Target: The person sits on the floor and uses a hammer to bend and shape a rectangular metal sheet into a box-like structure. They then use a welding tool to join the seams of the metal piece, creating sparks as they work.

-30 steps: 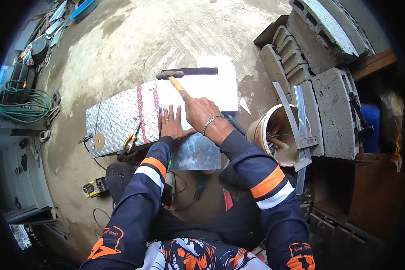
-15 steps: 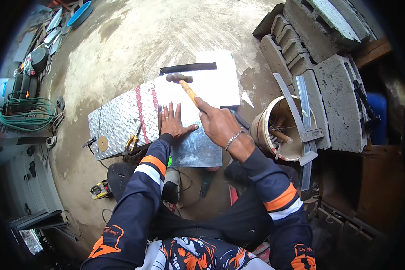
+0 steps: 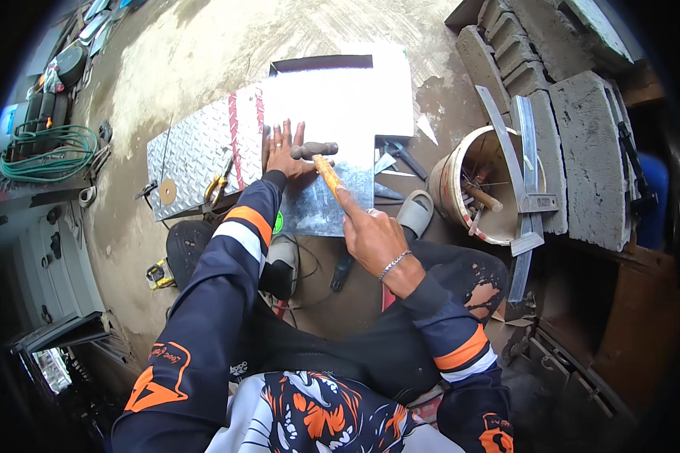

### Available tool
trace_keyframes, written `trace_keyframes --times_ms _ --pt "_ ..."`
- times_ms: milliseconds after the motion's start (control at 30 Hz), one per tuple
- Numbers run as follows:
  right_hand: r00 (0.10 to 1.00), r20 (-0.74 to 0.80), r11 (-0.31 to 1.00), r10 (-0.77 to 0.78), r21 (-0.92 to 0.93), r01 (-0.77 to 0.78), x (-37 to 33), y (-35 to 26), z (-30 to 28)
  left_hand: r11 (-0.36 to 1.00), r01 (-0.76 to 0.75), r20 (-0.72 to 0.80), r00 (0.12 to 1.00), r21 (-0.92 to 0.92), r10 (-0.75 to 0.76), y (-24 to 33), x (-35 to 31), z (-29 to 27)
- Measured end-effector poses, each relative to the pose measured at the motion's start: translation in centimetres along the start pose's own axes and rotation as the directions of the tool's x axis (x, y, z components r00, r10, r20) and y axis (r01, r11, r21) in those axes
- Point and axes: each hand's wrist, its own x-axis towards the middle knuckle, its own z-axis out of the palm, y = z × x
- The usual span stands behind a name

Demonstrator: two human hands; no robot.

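A shiny metal sheet point(image 3: 321, 204) lies in front of me, glaring white toward its far end, where a dark raised edge point(image 3: 321, 65) stands up. My left hand point(image 3: 285, 156) rests flat on the sheet's left side, fingers spread. In my right hand point(image 3: 374, 241) is a hammer point(image 3: 326, 176), gripped by its worn yellow-orange wooden handle. The hammer's head is over the sheet, close by my left hand; whether it touches the metal I cannot tell. A tread plate point(image 3: 193, 151) with red stripes lies under or against the sheet's left side.
Pliers point(image 3: 217, 186) and a tan disc point(image 3: 168, 192) lie on the tread plate. At right stand a bucket of tools point(image 3: 446, 185), a metal square point(image 3: 538, 202) and concrete blocks point(image 3: 585, 166). A tape measure point(image 3: 159, 274) and coiled green hose point(image 3: 49, 155) are at left.
My right hand has drawn the hammer back toward me, from near the far raised edge to mid-sheet. My left hand stays flat on the metal. The whole view has shifted, and my right slipper now shows.
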Motion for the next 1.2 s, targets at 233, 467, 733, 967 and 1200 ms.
trace_keyframes --times_ms 233,467,733,967,1200 --pt "1.000 0.028 0.997 0.014 -0.074 -0.012 -0.9 -1.3 1.4 0.993 0.039 0.026 0.999 -0.114 -0.037 1.5 -0.3 -1.6" --pt "0.986 -0.073 0.974 0.151 -0.162 -0.161 -0.4 1.7 1.1 0.997 -0.015 -0.096 0.995 -0.074 0.007 0.9 0.1 0.4" --pt "0.994 -0.033 0.988 0.102 -0.117 -0.105 -1.6 -0.3 0.4 0.999 -0.030 -0.100 0.995 -0.026 0.027 -0.1 1.0 1.6" --pt "0.990 0.030 0.981 0.134 -0.146 -0.129 -2.4 -0.5 0.2 1.000 0.012 -0.021 1.000 -0.016 -0.012 0.5 1.0 0.8" --pt "0.998 -0.048 0.992 -0.038 -0.124 0.031 -1.9 -2.5 1.6 0.991 -0.034 0.016 0.999 0.127 0.032 2.1 -0.1 -0.7"
